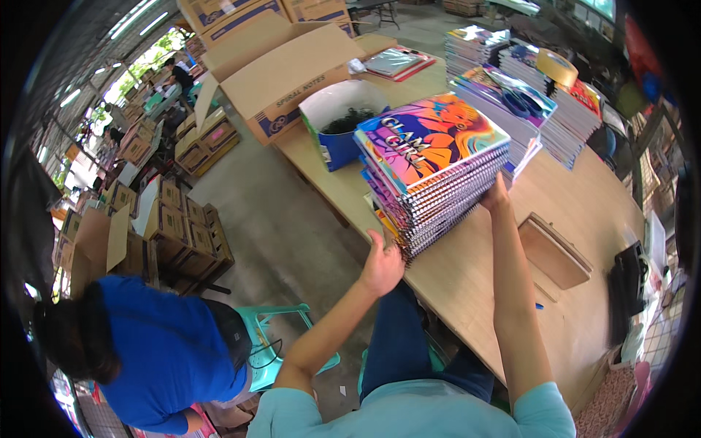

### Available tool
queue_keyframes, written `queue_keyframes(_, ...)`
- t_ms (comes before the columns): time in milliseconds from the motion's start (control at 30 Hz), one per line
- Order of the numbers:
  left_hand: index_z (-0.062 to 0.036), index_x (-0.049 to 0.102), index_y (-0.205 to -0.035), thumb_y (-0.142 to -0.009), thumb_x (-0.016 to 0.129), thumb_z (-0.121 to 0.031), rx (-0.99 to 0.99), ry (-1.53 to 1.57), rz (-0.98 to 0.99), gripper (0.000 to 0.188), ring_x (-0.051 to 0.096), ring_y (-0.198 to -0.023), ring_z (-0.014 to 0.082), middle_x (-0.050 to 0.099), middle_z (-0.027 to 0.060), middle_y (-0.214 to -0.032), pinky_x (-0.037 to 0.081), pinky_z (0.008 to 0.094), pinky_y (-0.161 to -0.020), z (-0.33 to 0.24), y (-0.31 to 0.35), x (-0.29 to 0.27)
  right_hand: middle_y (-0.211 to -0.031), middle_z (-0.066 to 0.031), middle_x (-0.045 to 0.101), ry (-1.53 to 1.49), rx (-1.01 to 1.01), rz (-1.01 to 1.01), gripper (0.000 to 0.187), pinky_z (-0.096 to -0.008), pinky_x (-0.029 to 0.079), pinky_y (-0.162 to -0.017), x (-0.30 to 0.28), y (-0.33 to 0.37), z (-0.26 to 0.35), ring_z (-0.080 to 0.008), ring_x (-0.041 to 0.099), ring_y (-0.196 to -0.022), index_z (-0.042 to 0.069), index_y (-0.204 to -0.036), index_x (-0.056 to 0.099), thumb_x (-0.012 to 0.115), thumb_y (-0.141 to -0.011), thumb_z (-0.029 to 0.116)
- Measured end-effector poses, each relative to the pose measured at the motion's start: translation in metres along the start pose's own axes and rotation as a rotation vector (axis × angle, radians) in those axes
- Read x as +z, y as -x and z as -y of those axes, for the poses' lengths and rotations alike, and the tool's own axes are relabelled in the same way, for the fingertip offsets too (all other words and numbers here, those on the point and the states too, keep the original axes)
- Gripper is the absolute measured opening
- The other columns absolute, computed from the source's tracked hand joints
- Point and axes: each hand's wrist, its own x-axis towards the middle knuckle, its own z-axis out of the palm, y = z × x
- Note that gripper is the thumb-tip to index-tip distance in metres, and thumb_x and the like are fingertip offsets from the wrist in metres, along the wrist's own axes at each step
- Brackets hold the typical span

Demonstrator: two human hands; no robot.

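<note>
A tall stack of spiral notebooks (445, 160) stands at the table's near left edge, wire bindings facing me. The top cover is purple and orange with a drawn figure. My left hand (383, 266) is at the stack's lower left corner, thumb raised, its fingers partly hidden against the notebooks. On the other side my right hand (496, 196) grips the stack low at its right end, fingertips out of sight. Just behind the stack is a cut-open white and blue container (332, 153) holding dark wire pieces.
More notebook stacks (475, 55) stand farther back, with blue scissors (522, 102) and a tape roll (557, 67) on top. A brown wooden block (553, 250) lies at right. An open carton (288, 80) sits at the far left. A person in blue (168, 350) works beside a green stool (274, 328).
</note>
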Motion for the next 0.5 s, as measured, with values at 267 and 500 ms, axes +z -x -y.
queue_keyframes(267, -0.0112, 0.008, -0.157, -0.096, 0.025, -0.069, 0.552, -0.491, -0.549, 0.086, 0.008, -0.15, 0.0317, 0.008, 0.0103, -0.164, 0.004, 0.0455, -0.12, -0.014, -0.004, 0.015, -0.135, -0.0077, 0.059, 0.118, -0.086, -0.191, 0.071, -0.0454, 0.04, -0.1, 0.031, 0.01, 0.013, -0.0264, 0.055, -0.118, 0.009, -0.133, 0.056, 0.04, -0.094, 0.066)
queue_keyframes(500, -0.0014, 0.033, -0.149, -0.094, 0.025, -0.073, 0.677, -0.816, -0.495, 0.091, 0.031, -0.142, 0.0323, 0.029, 0.0179, -0.156, 0.021, 0.0456, -0.118, -0.093, -0.081, -0.031, -0.163, -0.0123, 0.01, 0.321, -0.394, -0.289, 0.101, -0.0422, 0.006, -0.12, 0.025, 0.03, -0.01, -0.026, 0.012, -0.15, 0.002, -0.155, 0.011, 0.028, -0.091, 0.078)
